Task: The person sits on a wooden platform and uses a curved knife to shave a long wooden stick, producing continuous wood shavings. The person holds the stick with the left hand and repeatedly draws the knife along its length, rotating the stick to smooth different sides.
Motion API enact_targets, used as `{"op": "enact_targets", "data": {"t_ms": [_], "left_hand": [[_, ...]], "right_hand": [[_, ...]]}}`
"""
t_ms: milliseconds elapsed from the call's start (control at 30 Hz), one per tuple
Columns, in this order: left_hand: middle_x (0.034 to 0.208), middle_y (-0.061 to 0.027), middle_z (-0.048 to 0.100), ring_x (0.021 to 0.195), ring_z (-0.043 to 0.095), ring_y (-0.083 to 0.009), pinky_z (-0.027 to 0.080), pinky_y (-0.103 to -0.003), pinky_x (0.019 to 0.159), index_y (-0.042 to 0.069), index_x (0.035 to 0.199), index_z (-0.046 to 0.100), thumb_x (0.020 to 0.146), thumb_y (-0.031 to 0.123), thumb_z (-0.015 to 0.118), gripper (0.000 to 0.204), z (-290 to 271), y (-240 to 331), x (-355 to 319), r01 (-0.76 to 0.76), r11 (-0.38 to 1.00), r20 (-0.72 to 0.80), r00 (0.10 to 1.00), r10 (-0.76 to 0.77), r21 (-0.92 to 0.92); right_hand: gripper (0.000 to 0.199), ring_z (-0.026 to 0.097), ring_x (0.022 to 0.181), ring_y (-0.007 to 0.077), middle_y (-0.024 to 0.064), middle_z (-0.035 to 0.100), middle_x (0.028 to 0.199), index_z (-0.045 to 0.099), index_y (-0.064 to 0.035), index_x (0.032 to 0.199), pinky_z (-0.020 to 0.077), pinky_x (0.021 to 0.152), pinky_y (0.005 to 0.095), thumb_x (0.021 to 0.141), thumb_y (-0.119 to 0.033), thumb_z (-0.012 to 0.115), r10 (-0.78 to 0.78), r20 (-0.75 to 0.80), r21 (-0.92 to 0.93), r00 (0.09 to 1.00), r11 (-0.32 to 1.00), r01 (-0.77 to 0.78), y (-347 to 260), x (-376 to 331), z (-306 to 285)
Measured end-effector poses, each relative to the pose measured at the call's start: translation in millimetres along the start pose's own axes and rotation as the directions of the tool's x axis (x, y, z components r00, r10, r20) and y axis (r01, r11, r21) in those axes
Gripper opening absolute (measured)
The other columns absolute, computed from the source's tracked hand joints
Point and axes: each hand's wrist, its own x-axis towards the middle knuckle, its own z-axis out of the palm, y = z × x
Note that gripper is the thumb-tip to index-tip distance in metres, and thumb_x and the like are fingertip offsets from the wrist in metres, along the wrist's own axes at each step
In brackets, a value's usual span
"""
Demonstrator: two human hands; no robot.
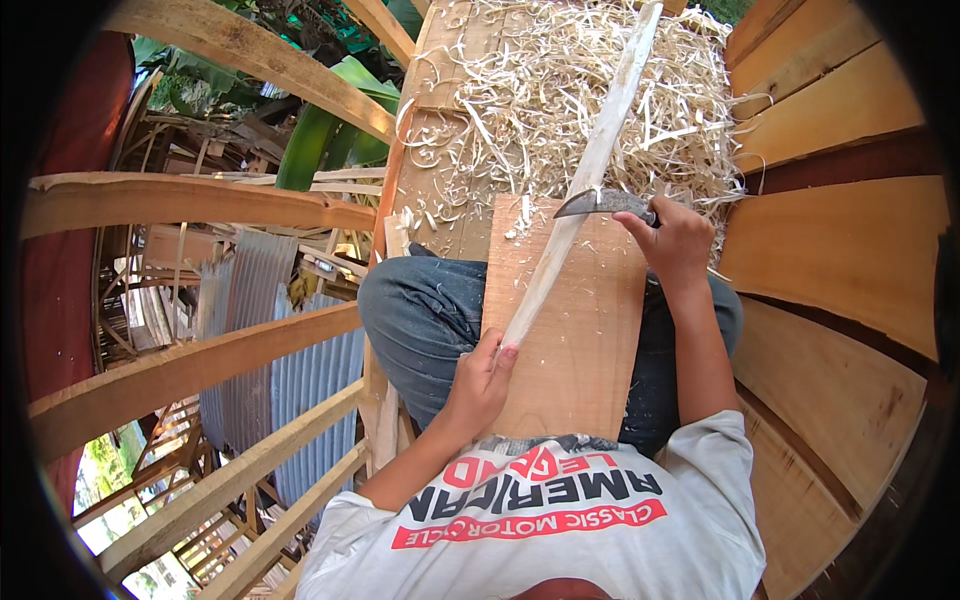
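A long pale wooden strip (590, 170) runs from my lap up and away over a heap of shavings. My left hand (482, 378) grips its near end. My right hand (672, 240) holds a curved dark knife (600, 203), whose blade lies across the strip at its middle. Under the strip a flat brown board (580, 340) rests on my lap, over my blue-trousered legs (420, 310).
A thick pile of pale wood shavings (560, 90) covers the plank floor ahead. Broad wooden planks (840, 250) lie to the right. On the left, wooden rails (190, 200) edge a drop, with corrugated metal sheets (250, 330) and green leaves (320, 140) below.
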Motion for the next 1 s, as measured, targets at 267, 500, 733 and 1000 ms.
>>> {"op": "enact_targets", "data": {"t_ms": [267,500,733,1000], "left_hand": [[0.059,-0.015,0.048,0.052,0.054,-0.0202,0.038,-0.032,0.049,0.0,0.093,0.051,0.097,0.024,0.05,0.024,1.8,6.1,1.8,-0.019,0.997,-0.007,1.0,0.019,0.073],[0.06,-0.0169,0.051,0.052,0.055,-0.0237,0.04,-0.032,0.051,0.0,0.093,0.051,0.095,0.026,0.053,0.026,1.1,9.9,3.3,0.022,0.999,-0.032,0.999,-0.021,0.047],[0.057,-0.0118,0.052,0.054,0.046,-0.0099,0.038,-0.03,0.05,-0.002,0.094,0.056,0.093,0.025,0.058,0.027,4.1,6.5,2.6,0.044,0.999,-0.038,0.998,-0.044,-0.02],[0.051,0.0033,0.044,0.038,0.042,-0.0042,0.032,-0.023,0.035,0.002,0.085,0.057,0.095,0.029,0.055,0.029,3.3,11.2,4.2,0.238,0.949,0.044,0.971,-0.234,-0.209]], "right_hand": [[0.043,0.059,0.05,0.0317,0.014,0.055,0.051,0.058,-0.0064,0.063,0.0459,0.049,0.0405,0.084,-0.044,0.065,0.067,-0.025,0.202,0.997,0.977,-0.06,6.2,-2.0,12.4],[0.049,0.061,0.055,0.0328,0.0161,0.057,0.054,0.066,-0.0032,0.076,0.0474,0.053,0.0401,0.086,-0.05,0.059,0.019,0.056,0.132,0.998,0.991,-0.026,5.2,-8.4,16.3],[0.057,0.05,0.053,0.0194,0.011,0.047,0.053,0.063,0.0022,0.08,0.0402,0.053,0.0349,0.091,-0.052,0.051,0.402,0.071,0.486,0.913,0.786,-0.383,34.8,-1.1,16.0],[0.055,0.039,0.047,0.0218,0.0109,0.041,0.049,0.051,0.0024,0.065,0.035,0.049,0.0363,0.092,-0.046,0.054,0.181,0.152,0.474,0.972,0.849,-0.232,20.9,-11.2,9.8]]}}
